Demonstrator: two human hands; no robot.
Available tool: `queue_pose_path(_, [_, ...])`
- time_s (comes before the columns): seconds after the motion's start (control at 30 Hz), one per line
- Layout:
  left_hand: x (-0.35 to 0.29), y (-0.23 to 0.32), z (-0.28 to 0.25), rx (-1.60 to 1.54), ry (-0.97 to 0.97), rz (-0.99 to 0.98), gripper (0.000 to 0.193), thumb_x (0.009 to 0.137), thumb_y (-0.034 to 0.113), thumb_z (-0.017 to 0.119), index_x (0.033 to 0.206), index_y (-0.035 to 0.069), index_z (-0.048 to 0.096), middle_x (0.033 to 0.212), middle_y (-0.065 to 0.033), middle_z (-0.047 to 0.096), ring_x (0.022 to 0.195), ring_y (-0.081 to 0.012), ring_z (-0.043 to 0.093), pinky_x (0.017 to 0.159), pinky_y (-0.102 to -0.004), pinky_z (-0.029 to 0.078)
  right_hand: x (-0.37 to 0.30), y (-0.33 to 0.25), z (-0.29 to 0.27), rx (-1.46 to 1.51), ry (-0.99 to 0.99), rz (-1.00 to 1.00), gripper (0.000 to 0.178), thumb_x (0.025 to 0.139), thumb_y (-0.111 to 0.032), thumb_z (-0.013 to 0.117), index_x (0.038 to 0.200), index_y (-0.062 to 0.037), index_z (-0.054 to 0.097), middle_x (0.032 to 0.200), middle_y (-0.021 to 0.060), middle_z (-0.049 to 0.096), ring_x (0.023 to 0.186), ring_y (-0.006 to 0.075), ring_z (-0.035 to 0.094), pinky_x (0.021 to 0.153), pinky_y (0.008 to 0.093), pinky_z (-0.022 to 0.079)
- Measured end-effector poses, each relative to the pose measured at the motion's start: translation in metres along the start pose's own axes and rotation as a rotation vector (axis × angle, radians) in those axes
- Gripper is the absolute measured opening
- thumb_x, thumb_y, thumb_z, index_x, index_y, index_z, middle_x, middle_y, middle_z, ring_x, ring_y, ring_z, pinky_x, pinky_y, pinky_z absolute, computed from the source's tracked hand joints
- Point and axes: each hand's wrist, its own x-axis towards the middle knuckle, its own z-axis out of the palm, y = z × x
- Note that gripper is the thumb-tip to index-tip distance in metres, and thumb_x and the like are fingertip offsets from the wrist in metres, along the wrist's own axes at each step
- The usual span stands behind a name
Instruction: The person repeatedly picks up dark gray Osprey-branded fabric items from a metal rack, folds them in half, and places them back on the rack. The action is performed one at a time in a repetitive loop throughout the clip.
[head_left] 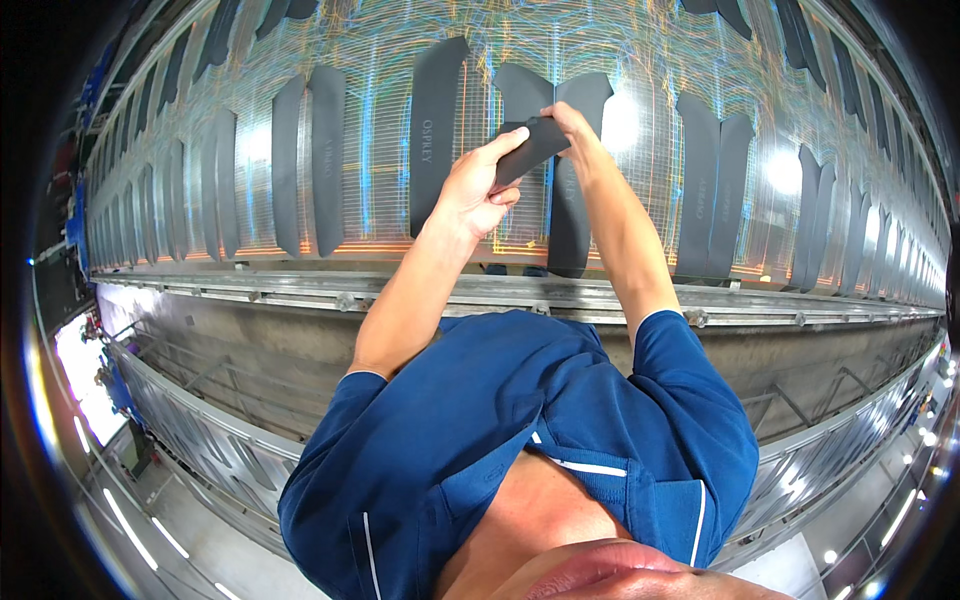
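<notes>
Strip (536, 152), one: dark grey, flat-sided, slanting, lower end to the left; held up in both hands over the bench (388, 150). Whether it joins the panel behind it, cannot tell.

Left hand (480, 187), one: clamped on the strip's lower left end, thumb on the upper face, fingers curled beneath.

Right hand (570, 127), one: clamped on the strip's upper right end, fingers partly hidden.

Panel (570, 235), one: dark grey, long, pale lettering; lying just below the right hand, partly covered by strip and forearm.

Panel, tall (437, 130), one: dark grey, slanted top edge, lettered; lying left of the left hand.

Panels, paired (328, 165): dark grey, side by side, farther left; similar ones along the bench both ways.

Bench: long, pale grid, blue, orange and yellow lines, bright glare spots.

Rail (420, 299), metal: along the near edge.

Shirt (470, 400), one: blue, white trim.
</notes>
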Motion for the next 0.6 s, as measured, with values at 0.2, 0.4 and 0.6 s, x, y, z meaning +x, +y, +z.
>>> queue_pose_path(0.2, [-0.058, 0.043, 0.039, 0.039, -0.216, 0.316, 0.021, 0.099, 0.021, 0.070, 0.105, 0.001, 0.073, 0.095, -0.0068, 0.075, 0.073, -0.0113, 0.069, 0.065, -0.0243, 0.056, -0.034, -0.113, 0.026, 0.309, -0.279, -0.483, 0.015, 0.096, -0.010, 0.063, 0.091, 0.0039, 0.061, 0.080, 0.0137, 0.066, 0.064, 0.0243, 0.069, 0.059, 0.0410, 0.061])
queue_pose_path(0.4, [-0.063, 0.033, -0.016, 0.321, -0.209, 0.390, 0.031, 0.100, 0.027, 0.072, 0.102, -0.004, 0.075, 0.091, -0.0080, 0.076, 0.078, -0.0098, 0.070, 0.069, -0.0235, 0.055, -0.041, -0.122, 0.048, 0.160, -0.376, -0.541, 0.017, 0.094, -0.014, 0.071, 0.092, 0.0020, 0.066, 0.081, 0.0099, 0.067, 0.067, 0.0204, 0.070, 0.060, 0.0360, 0.059])
queue_pose_path(0.6, [0.013, -0.055, -0.118, 0.516, -0.001, 0.188, 0.027, 0.098, 0.021, 0.074, 0.109, -0.004, 0.072, 0.100, -0.0091, 0.076, 0.090, -0.0134, 0.070, 0.079, -0.0281, 0.056, 0.057, -0.025, 0.037, 0.013, -0.186, -0.435, 0.010, 0.090, -0.007, 0.070, 0.098, -0.0006, 0.073, 0.085, 0.0065, 0.070, 0.066, 0.0154, 0.064, 0.054, 0.0325, 0.049])
